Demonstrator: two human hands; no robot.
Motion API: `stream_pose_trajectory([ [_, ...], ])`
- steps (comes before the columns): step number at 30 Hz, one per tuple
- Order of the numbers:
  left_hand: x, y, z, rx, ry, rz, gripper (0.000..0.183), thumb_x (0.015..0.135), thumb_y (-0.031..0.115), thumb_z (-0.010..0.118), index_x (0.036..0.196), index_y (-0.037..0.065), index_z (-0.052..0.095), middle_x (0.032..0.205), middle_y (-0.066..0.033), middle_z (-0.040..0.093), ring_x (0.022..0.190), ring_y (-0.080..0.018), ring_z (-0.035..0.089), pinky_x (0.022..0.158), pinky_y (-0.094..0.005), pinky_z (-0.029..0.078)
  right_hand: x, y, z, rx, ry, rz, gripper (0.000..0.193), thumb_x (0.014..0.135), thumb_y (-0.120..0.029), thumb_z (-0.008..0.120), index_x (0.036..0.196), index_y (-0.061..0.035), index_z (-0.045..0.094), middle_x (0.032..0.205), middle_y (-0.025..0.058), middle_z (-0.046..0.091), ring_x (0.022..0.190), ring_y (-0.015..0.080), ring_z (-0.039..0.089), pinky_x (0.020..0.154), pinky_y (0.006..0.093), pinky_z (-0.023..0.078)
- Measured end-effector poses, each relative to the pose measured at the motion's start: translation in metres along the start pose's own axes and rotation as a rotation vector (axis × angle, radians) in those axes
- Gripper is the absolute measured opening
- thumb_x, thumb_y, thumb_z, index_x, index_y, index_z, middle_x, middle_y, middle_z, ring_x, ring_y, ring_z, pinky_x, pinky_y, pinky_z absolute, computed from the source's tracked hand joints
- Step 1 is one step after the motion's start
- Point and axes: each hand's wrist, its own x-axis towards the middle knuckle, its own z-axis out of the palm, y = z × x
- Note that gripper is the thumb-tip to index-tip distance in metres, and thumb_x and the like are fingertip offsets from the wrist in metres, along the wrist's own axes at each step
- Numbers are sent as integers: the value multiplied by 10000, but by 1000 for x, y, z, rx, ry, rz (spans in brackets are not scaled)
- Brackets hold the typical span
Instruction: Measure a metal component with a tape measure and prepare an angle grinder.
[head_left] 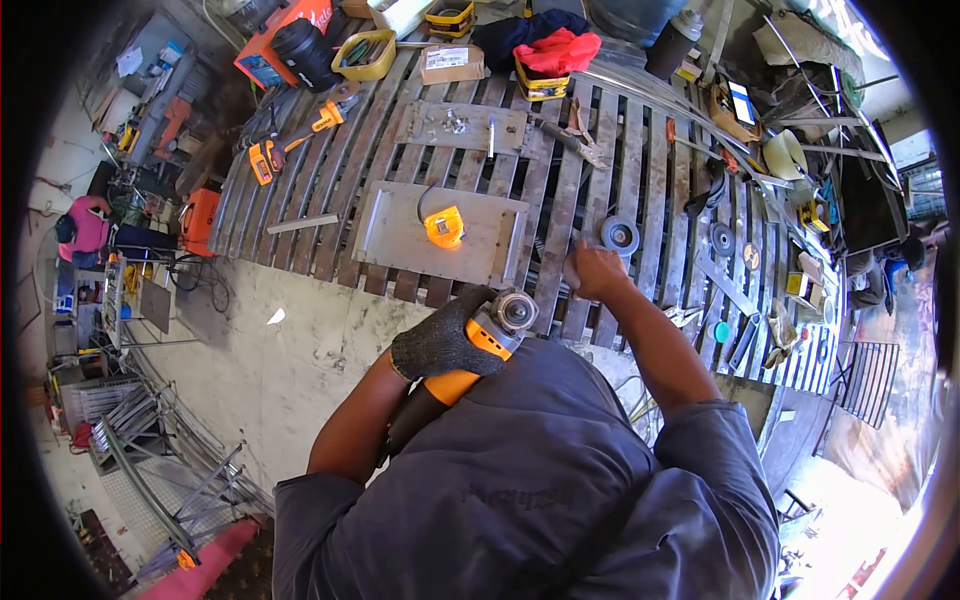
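Left hand point(440, 338) closed round grinder point(488, 340); right hand point(602, 273) curled, hold unclear. Red cloth point(560, 50) in yellow bin point(543, 89).

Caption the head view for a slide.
Gloved left hand gripping an orange-and-black angle grinder, bare right hand beside a round grey disc on a slatted workbench.

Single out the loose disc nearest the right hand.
The large grey disc, just beyond the right hand; the smaller-looking dark disc and the tan disc lie farther right.
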Motion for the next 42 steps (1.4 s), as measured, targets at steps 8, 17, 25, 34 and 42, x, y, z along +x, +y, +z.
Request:
stream_pose_trajectory([
  [8,6,13,-8,77,-52,47,845,630,256,945,1341,39,543,1255,-146,637,1165,-275,614,1039,-424,481,10,1,2,3,-54,18,620,714,-146,773,1262,17,536,1038,238,737,969,407,730,816,523,586],
  [17,14,14,-11,54,-121,46,822,641,218,938,1335,43,533,1245,-133,646,1163,-258,620,1041,-414,482,-3,-10,-16,383,276,102,753,652,-237,832,1296,7,527,937,203,732,853,360,729,790,454,580],
  [25,22,3,-10,41,-145,51,835,633,267,951,1323,36,542,1229,-137,659,1151,-254,635,1026,-413,495,-65,-21,-111,1153,458,-89,762,638,-114,820,1332,15,534,784,58,605,708,108,556,649,276,462],
  [34,47,-3,2,59,-250,222,810,700,231,911,1382,38,519,1265,-110,663,1175,-211,629,1029,-401,506,-173,-104,-203,177,421,-438,780,598,-206,809,1309,6,567,989,134,605,926,321,642,879,436,458],
  [42,47,11,4,-76,-350,140,771,727,172,861,1406,42,521,1309,-97,647,1210,-195,607,1069,-378,484,-173,-95,-199,201,318,-411,783,641,-271,849,1342,-49,581,1056,125,600,1016,298,636,911,427,428],
])
